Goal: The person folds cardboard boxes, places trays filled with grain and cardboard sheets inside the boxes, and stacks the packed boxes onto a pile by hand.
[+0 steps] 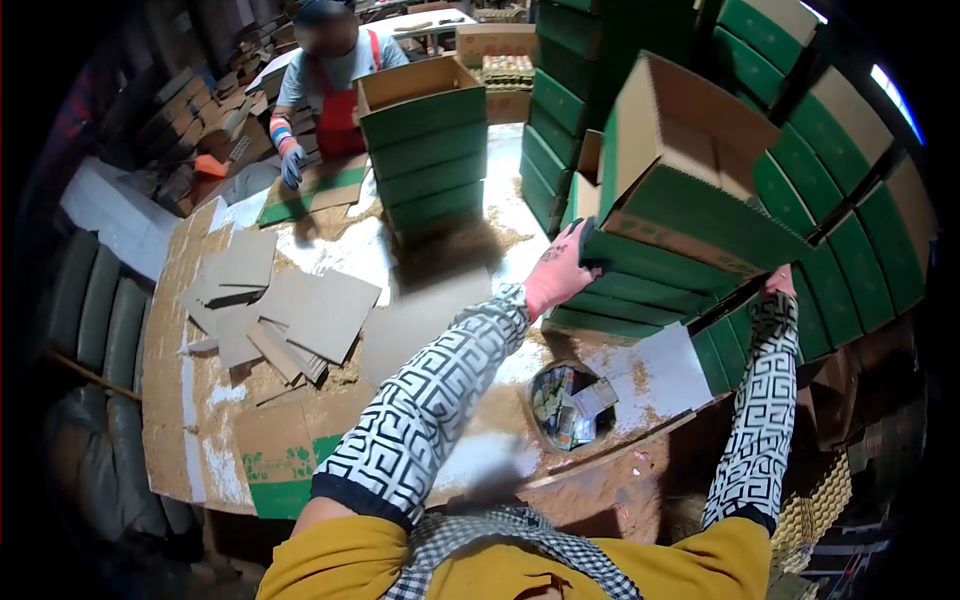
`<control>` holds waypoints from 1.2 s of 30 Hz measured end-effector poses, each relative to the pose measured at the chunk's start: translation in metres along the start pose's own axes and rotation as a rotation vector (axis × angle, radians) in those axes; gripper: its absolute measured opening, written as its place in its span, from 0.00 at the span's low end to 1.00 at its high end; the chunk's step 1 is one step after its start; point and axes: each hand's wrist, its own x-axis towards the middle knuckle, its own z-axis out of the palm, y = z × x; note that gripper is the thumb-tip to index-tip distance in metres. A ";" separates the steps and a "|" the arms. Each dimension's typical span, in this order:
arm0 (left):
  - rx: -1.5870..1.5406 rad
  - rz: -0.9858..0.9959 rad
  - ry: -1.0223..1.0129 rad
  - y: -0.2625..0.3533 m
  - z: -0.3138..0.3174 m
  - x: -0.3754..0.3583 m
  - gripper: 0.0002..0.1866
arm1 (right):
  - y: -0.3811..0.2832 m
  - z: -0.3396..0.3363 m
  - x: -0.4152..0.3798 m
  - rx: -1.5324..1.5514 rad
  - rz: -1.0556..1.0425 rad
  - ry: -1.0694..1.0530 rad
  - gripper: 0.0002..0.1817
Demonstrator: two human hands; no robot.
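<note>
A green-and-brown cardboard box with an open top sits tilted on a stack of flatter green boxes. My left hand, in a pink glove with dark fingertips, grips the lower left corner of this box. At its lower right corner my right hand, also in a pink glove, is closed on the edge; most of its fingers are hidden. Patterned black-and-white sleeves cover both my forearms. Beneath the stack's near side lies a white sheet on the table.
Tall stacks of green boxes crowd the right. Another box stack stands mid-table. Loose grey cardboard sheets lie at left. A round container holding small packets stands near the front edge. Across the table, a person touches flat cardboard.
</note>
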 end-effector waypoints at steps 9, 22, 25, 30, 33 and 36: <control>0.117 -0.223 0.253 -0.079 -0.117 -0.208 0.34 | -0.195 0.052 -0.085 0.004 -0.111 0.879 0.18; 0.387 -1.084 0.835 -0.222 -0.299 -0.712 0.30 | -0.350 0.638 -0.557 -0.760 0.209 -0.664 0.49; 0.316 -0.928 0.951 -0.190 -0.314 -0.704 0.21 | -0.273 0.629 -0.517 0.261 0.374 -0.455 0.40; -0.532 -0.544 1.010 -0.149 -0.389 -0.655 0.20 | -0.376 0.562 -0.456 0.629 0.613 -0.502 0.28; -0.111 -0.496 0.954 -0.133 -0.412 -0.609 0.23 | -0.401 0.580 -0.439 0.726 0.456 -0.371 0.23; 0.286 -0.649 1.099 -0.152 -0.427 -0.596 0.25 | -0.423 0.563 -0.437 0.867 0.339 -0.326 0.18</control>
